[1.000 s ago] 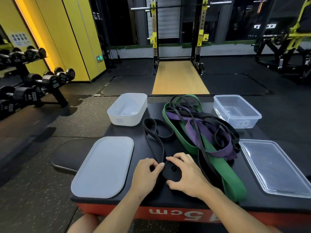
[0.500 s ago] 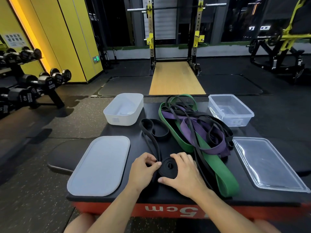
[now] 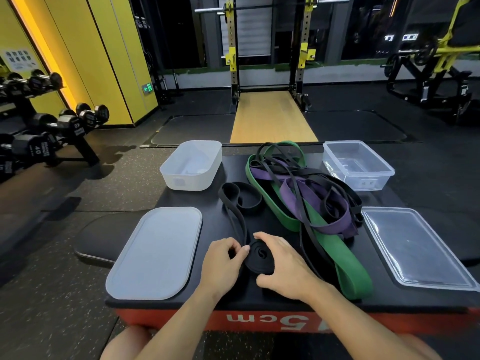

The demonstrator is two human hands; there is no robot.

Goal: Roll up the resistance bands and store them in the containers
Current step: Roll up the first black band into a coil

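Band: the black band point(image 3: 259, 258) is partly rolled into a coil at the near middle of the worktop point(image 3: 246, 297); its loose end trails toward the white container point(image 3: 192, 165).
Left: the left hand point(image 3: 223, 261) has its grip clamped, pinching the band just left of the coil.
Right: the right hand point(image 3: 283, 268) has its grip clamped round the coil.
Pile: green band point(image 3: 348, 271), purple band point(image 3: 335, 226) and thin black ones lie tangled to the right.
Containers: 2, both open at the far edge, the clear container point(image 3: 358, 165) on the right.
Lids: white lid point(image 3: 155, 253) left, clear lid point(image 3: 415, 245) right.
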